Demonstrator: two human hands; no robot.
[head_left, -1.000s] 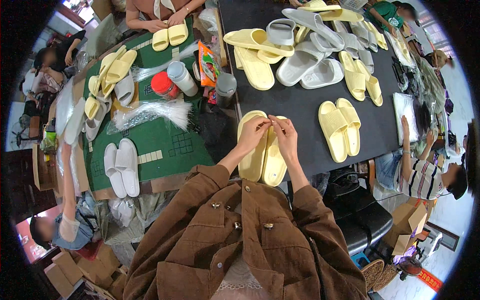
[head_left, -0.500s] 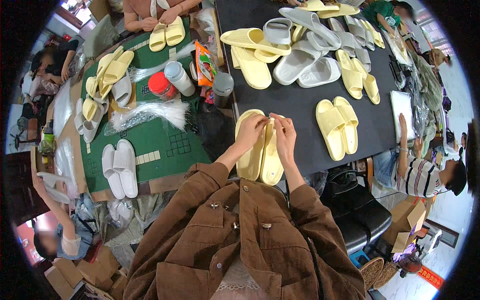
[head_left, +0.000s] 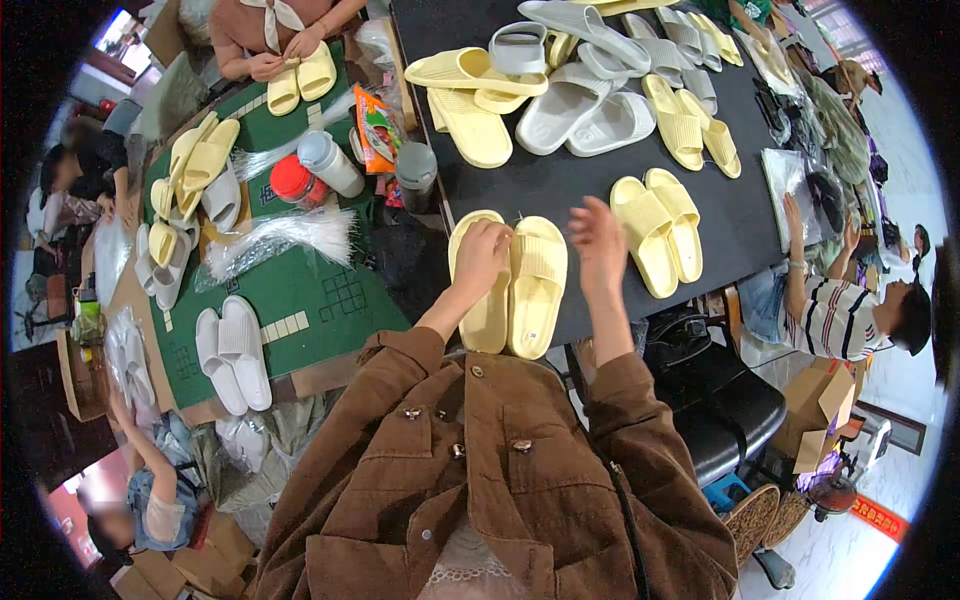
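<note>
A pair of yellow slippers stands side by side at the near edge of the black table, right in front of me. My left hand (head_left: 482, 262) is closed over the strap of the left slipper (head_left: 484, 328), hiding most of that strap. The right slipper (head_left: 538, 272) shows its ribbed strap in full, and a thin tie end sticks up between the two. Raised to the right of them is my right hand (head_left: 598, 245), open and holding nothing. It hovers between this pair and another yellow pair (head_left: 655, 230) farther right.
Yellow and grey slippers (head_left: 570, 105) are heaped on the black table (head_left: 560, 185). On the green mat (head_left: 300, 360) lie clear plastic ties (head_left: 290, 240), a red-lidded jar (head_left: 293, 182), cups and white slippers (head_left: 235, 350). A black chair (head_left: 715, 400) stands right; co-workers sit around.
My hands have parted: the right has let go and swung up and right, while the left stays on the left slipper. The right slipper now stands a little apart, its strap uncovered.
</note>
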